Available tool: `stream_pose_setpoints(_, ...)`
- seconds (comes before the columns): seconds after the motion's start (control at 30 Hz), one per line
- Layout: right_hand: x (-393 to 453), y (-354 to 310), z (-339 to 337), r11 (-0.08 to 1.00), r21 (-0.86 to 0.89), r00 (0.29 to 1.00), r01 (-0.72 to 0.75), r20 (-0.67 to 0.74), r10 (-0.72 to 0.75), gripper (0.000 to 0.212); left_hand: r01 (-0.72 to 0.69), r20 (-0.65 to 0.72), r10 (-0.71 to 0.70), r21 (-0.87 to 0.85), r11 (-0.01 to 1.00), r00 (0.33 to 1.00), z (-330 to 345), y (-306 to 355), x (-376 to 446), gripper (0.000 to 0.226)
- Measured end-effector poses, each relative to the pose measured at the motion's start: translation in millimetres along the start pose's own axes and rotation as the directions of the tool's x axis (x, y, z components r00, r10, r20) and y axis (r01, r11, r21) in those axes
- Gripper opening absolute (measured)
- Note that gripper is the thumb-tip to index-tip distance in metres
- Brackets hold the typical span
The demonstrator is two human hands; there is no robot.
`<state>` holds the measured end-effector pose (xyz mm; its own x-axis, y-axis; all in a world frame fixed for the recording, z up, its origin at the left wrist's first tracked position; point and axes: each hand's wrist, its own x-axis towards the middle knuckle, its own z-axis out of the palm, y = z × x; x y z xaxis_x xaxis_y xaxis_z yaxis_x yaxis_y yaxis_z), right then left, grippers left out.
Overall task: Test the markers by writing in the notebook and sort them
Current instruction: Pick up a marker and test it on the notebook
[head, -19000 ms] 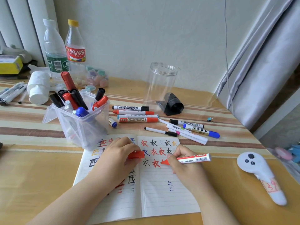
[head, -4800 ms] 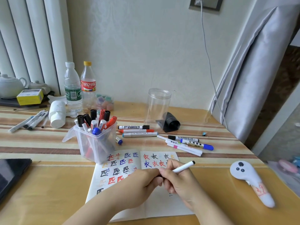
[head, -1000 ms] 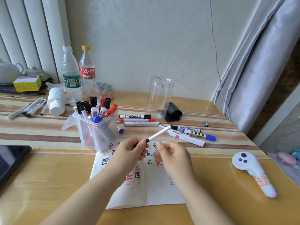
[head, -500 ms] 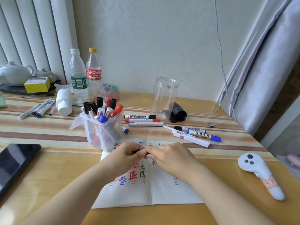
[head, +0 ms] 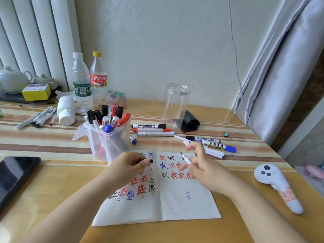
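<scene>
An open lined notebook (head: 175,204) lies on the table in front of me, with red, blue and black characters on both pages. My left hand (head: 126,165) pinches a small black cap (head: 146,161) over the left page. My right hand (head: 201,165) holds a thin white marker (head: 185,158) over the right page, its uncapped black tip pointing up and away. A clear plastic box (head: 108,142) left of the notebook's top stands full of markers. Several loose markers (head: 206,142) lie beyond the notebook.
A tall clear jar (head: 176,104) and a black roll (head: 189,121) stand at the back. Two bottles (head: 87,81), a white cup (head: 66,110) and more pens (head: 36,117) are back left. A dark tablet (head: 15,174) lies left, a white controller (head: 277,185) right.
Half a second ago both hands were together on the marker. They have now pulled apart: the cap has come off in my left hand and the marker stays in my right.
</scene>
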<state>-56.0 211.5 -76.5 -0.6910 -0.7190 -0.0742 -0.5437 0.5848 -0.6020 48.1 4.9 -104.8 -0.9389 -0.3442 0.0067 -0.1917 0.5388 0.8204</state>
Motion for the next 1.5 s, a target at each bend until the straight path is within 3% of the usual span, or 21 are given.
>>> stream_pose_setpoints(0.1,-7,14,-2,0.936,0.351,0.996,-0.003,-0.078,0.032,0.015,-0.044,-0.019,0.044,-0.023,0.999,0.999,6,8,2,0.014)
stream_pose_setpoints(0.2,-14,25,-6,0.63,0.774,0.987,-0.063,-0.044,0.153,0.023,-0.073,-0.011,0.073,-0.042,0.996,0.997,15,15,4,0.008)
stream_pose_setpoints(0.27,-17,31,-8,0.47,0.881,0.982,-0.051,-0.041,0.183,0.023,-0.076,0.004,0.076,-0.082,0.994,0.997,20,17,6,0.002)
stream_pose_setpoints(0.3,-18,34,-8,0.477,0.878,0.981,-0.042,-0.055,0.186,0.02,-0.078,0.015,0.08,-0.105,0.991,0.997,22,18,7,0.002)
stream_pose_setpoints(0.37,-16,40,-5,0.623,0.78,0.968,-0.06,-0.106,0.226,0.012,-0.087,0.029,0.091,-0.122,0.989,0.995,26,18,11,0.005)
stream_pose_setpoints(0.43,-12,44,0,0.772,0.621,0.939,-0.134,-0.169,0.299,0.024,-0.101,0.017,0.103,-0.072,0.992,0.995,31,17,16,0.008)
stream_pose_setpoints(0.5,-7,46,3,0.822,0.546,0.923,-0.159,-0.213,0.321,0.029,-0.12,-0.009,0.12,0.01,0.993,0.993,35,17,20,0.008)
stream_pose_setpoints(0.67,4,50,14,0.86,0.502,0.903,-0.093,-0.322,0.285,0.029,-0.182,-0.087,0.192,0.112,0.977,0.978,46,10,22,0.023)
stream_pose_setpoints(0.83,8,61,22,0.909,0.398,0.881,-0.122,-0.378,0.284,0.019,-0.248,-0.102,0.261,0.129,0.96,0.96,53,0,27,0.01)
stream_pose_setpoints(1.03,13,67,27,0.96,0.275,0.84,-0.058,-0.506,0.195,0.04,-0.295,-0.097,0.307,0.124,0.947,0.947,57,-10,33,0.015)
stream_pose_setpoints(1.5,10,68,30,0.963,0.265,0.874,-0.046,-0.456,0.168,0.037,-0.303,-0.109,0.315,0.112,0.946,0.943,59,-12,32,0.019)
